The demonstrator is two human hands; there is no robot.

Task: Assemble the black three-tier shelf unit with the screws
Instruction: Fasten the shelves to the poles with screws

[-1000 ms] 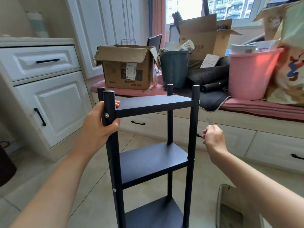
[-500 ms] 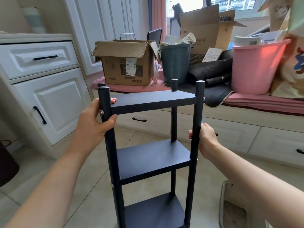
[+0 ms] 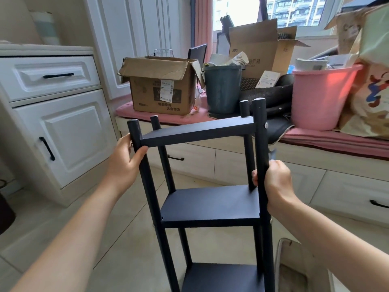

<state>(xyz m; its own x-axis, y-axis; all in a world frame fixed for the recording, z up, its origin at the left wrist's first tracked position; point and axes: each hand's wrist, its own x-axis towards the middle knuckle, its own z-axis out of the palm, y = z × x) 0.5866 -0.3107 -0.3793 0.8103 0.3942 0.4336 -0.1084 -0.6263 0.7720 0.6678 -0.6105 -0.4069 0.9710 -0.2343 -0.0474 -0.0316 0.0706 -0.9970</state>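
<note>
Head view, from the left: a white cabinet (image 3: 56, 131) with black handles stands against the wall. Next comes the left hand (image 3: 124, 163), its fingers (image 3: 125, 141) curled round the near-left post (image 3: 145, 186) of the black shelf unit (image 3: 210, 205) just below the top tier, the thumb lying across the post's front. The shelf unit stands on the tiled floor (image 3: 126, 239) in the middle of the frame, leaning so that its top tier (image 3: 195, 131) slopes up toward the right; three tiers show, the lowest cut off by the bottom edge. A silver screw head (image 3: 266, 124) sits on the near-right post (image 3: 262, 165) at the level of the top tier. The right hand (image 3: 275, 182) grips that post between the top and middle tiers, fingers wrapped tightly round it with the tips showing on the post's left side. Something pale and blurred pokes up above this hand; I cannot tell what it is. Behind, on the pink-cushioned window seat (image 3: 315, 140), stand an open cardboard box (image 3: 162, 89), a dark green bin (image 3: 223, 89) and a pink bucket (image 3: 320, 98).
</note>
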